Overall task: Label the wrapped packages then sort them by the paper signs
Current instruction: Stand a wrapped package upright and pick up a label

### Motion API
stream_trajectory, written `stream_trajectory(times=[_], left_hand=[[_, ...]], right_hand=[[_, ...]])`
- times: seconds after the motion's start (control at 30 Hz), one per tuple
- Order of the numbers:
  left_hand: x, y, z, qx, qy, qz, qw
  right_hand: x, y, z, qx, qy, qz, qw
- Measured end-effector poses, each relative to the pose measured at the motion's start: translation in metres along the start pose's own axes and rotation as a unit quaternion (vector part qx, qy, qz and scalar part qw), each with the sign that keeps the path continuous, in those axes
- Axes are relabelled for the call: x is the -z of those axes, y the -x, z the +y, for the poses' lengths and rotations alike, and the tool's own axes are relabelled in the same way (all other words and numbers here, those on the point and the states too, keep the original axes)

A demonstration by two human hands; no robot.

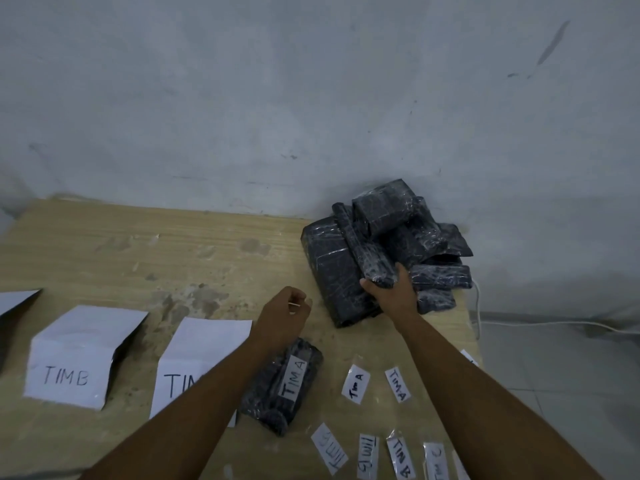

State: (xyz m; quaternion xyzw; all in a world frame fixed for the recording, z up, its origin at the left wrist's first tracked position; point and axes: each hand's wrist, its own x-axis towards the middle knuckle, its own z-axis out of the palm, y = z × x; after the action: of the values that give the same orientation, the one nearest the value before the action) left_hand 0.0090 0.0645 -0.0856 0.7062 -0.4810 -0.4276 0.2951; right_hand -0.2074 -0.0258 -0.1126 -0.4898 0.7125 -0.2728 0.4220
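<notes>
A pile of dark wrapped packages sits at the table's far right corner. My right hand grips the near end of a long narrow package lying on top of that pile. My left hand hovers over the table with its fingers curled, and something small and pale shows between them. One package with a "TIM A" label lies below my left forearm. Folded paper signs stand at the left: "TIM B" and another partly hidden by my arm.
Several loose paper labels lie along the wooden table's near right edge, reading TIM A, TIM B and TIM C. A third sign peeks in at the far left. A white cable runs on the floor to the right.
</notes>
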Motion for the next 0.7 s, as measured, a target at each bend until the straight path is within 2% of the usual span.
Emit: stream_trajectory(times=[0.1, 0.3, 0.47, 0.7], left_hand=[[-0.001, 0.001, 0.000, -0.001, 0.000, 0.004, 1.000], [-0.001, 0.000, -0.002, 0.014, -0.010, 0.017, 1.000], [0.000, -0.002, 0.001, 0.017, -0.005, 0.010, 1.000], [0.002, 0.000, 0.008, 0.052, 0.082, -0.001, 0.995]], right_hand=[[0.001, 0.000, -0.001, 0.012, -0.004, -0.003, 1.000], [-0.001, 0.011, -0.006, 0.037, -0.033, 0.058, 0.997], [-0.006, 0.030, -0.009, 0.065, -0.073, 0.034, 0.995], [-0.013, 0.075, -0.009, 0.093, -0.143, -0.004, 0.985]])
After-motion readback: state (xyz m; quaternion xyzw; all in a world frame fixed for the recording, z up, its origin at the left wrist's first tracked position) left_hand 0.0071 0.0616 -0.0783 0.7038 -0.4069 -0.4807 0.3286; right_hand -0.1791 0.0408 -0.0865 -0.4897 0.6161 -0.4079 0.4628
